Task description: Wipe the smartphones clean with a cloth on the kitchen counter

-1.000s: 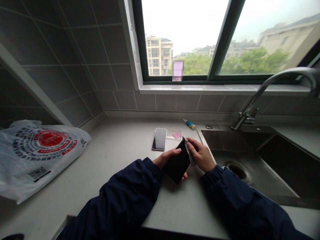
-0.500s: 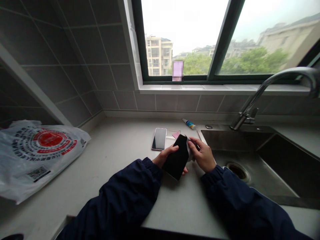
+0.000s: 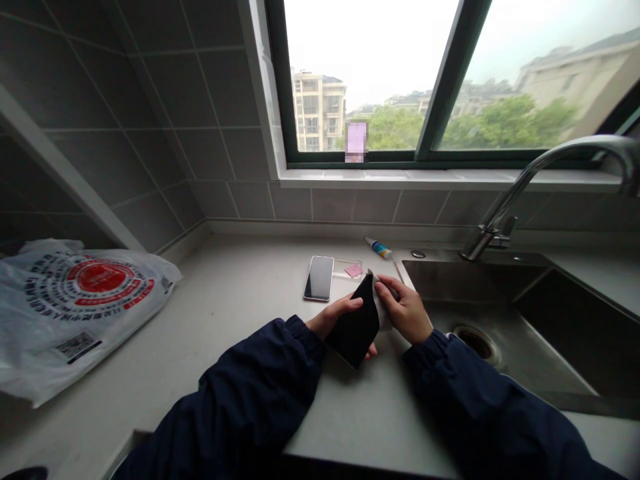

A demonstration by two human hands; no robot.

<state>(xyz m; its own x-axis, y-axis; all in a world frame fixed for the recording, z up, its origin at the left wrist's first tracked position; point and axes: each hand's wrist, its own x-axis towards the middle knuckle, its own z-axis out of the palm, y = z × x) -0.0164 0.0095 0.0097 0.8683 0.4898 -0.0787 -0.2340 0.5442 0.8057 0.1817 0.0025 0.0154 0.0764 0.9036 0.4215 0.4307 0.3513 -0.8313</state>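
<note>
A flat, black, rectangular object (image 3: 354,328), whose exact kind I cannot make out, is tilted above the counter. My left hand (image 3: 336,313) grips it with the thumb on top, while fingertips show beyond its lower right edge. At its right side, my right hand (image 3: 406,308) pinches a thin, whitish-grey sheet (image 3: 385,316); most of that sheet is hidden. Just behind my hands lie a phone (image 3: 319,278) with a dark screen, a clear phone case (image 3: 341,263) and a small pink piece of paper (image 3: 353,270).
A blue-and-white glue tube (image 3: 379,248) lies near the back wall. To the right are a steel sink (image 3: 530,347) and a curved faucet (image 3: 510,193). On the left, a printed plastic bag (image 3: 85,313) rests on the white counter (image 3: 240,287).
The black object has tilted and its right side now bends away. The whitish-grey sheet shows more beside it. More of the pink paper is visible. My right hand has barely moved.
</note>
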